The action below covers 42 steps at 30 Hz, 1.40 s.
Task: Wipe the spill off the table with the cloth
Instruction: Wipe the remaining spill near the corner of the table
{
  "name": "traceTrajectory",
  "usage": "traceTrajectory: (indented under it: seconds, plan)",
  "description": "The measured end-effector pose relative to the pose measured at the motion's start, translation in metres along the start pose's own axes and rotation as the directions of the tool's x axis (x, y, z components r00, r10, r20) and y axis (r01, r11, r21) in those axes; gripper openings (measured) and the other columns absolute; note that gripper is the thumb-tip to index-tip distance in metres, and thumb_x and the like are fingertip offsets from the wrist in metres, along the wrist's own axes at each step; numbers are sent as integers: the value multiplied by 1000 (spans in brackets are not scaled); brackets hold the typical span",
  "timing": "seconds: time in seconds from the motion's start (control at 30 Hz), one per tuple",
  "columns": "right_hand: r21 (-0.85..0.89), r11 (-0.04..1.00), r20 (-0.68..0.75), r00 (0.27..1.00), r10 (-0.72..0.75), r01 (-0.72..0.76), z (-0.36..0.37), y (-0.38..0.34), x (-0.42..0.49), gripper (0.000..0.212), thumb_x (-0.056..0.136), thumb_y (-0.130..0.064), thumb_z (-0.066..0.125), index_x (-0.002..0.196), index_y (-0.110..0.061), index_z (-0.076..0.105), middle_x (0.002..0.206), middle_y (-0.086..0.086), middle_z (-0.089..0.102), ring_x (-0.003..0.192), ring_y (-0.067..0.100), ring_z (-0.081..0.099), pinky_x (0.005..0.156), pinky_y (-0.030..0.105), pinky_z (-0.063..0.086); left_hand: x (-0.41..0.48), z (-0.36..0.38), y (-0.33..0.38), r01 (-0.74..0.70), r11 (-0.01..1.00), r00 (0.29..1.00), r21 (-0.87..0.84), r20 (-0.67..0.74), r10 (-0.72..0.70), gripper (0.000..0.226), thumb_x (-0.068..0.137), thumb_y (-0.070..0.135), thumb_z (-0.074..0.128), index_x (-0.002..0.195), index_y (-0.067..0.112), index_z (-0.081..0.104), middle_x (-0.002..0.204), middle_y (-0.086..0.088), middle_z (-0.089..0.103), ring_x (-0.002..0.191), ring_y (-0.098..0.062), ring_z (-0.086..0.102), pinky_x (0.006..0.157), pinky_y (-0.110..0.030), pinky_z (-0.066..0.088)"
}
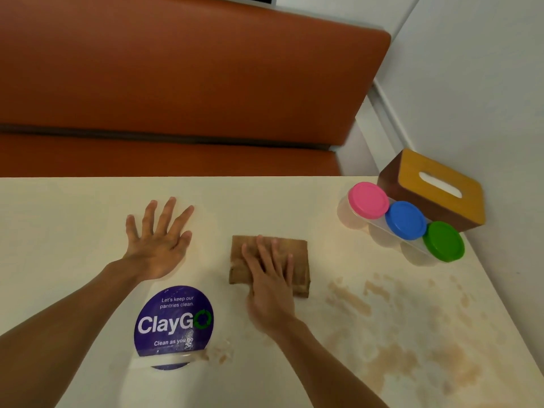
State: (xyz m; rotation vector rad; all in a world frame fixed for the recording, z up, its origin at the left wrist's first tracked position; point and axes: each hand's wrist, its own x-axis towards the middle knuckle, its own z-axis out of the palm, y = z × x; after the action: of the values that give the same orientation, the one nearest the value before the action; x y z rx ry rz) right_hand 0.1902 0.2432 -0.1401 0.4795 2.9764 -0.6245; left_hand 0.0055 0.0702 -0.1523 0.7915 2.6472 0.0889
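Cloth (269, 265), brown and folded, lies flat on the pale surface (265, 201) near the middle. The right hand (270, 287) presses down on it with fingers laid flat, not curled around it. The left hand (160, 241) rests on the bare surface beside it, fingers spread wide, holding nothing. Brown spill (412, 334) smears and spots lie to the right of the cloth, with a small bit by the round purple sticker (173, 322). Three small tubs sit in a row at the far right: pink lid (368, 200), blue lid (405, 220), green lid (443, 241). One wooden tissue box (435, 187) stands just behind them. An orange bench (176, 83) runs past the far edge.
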Motion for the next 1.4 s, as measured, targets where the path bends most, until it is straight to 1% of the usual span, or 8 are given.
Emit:
traceTrajectory:
  seconds: [0.37,0.47,0.6,0.67,0.77,1.03,1.17,1.4]
  plan:
    - [279,959,211,972,-103,41,-11,-17,-80,62,86,-36,21,146,-40,34,156,-26,5,149,8,-9,117,30,-16,2,1,-2,-5,1000,1000,9,14,4,64,80,66,-12,139,48,-32,148,8,-46,137,-23,-42,109,-57,-23]
    - [253,965,264,955,-133,64,-15,-28,-101,49,84,-41,33,128,-44,56,146,-23,40,140,13,37,111,25,19,2,2,-4,-6,1000,1000,2,9,6,64,81,66,-12,139,49,-32,148,9,-46,137,-23,-43,108,-57,-24]
    - [325,945,263,963,-52,-38,-18,-30,-104,45,98,-27,40,140,-40,43,152,-30,21,147,1,16,119,25,14,3,3,-5,-5,1000,1000,-2,12,5,63,81,66,-12,138,50,-34,146,10,-48,136,-22,-43,108,-57,-23]
    - [478,858,225,970,89,-190,-35,-26,-96,38,96,-16,56,131,-30,59,142,-11,51,138,17,41,107,20,35,4,3,-6,-4,1000,1000,-10,4,4,63,82,66,-11,138,50,-33,147,10,-47,137,-22,-42,109,-57,-23]
    - [539,840,55,998,34,-58,-76,-20,-62,32,105,-29,37,131,-39,52,128,-20,60,117,9,59,99,18,43,5,1,-5,-7,1000,1000,-19,0,7,64,81,67,-10,140,50,-28,150,10,-42,139,-23,-39,109,-57,-23]
    - [272,946,-2,984,-179,173,-60,-1,18,53,97,-2,45,148,-14,37,154,9,36,144,27,27,118,49,25,3,3,-5,-8,1000,1000,-13,18,8,69,80,69,-10,144,49,-23,152,10,-39,139,-22,-39,108,-55,-24]
    - [53,978,179,961,-208,202,-23,18,-17,76,89,5,37,154,-29,18,163,-8,3,150,16,-13,121,50,-7,4,4,-7,-21,1000,1000,-17,11,21,69,81,69,-9,145,49,-22,153,10,-38,140,-23,-38,108,-55,-25]
    - [156,984,162,981,-111,86,-17,24,-105,72,86,-3,35,149,-37,28,159,-21,9,148,1,-11,121,40,-12,4,4,-7,-12,1000,1000,1,20,12,67,85,69,-7,145,47,-23,154,8,-37,141,-24,-36,109,-56,-23]
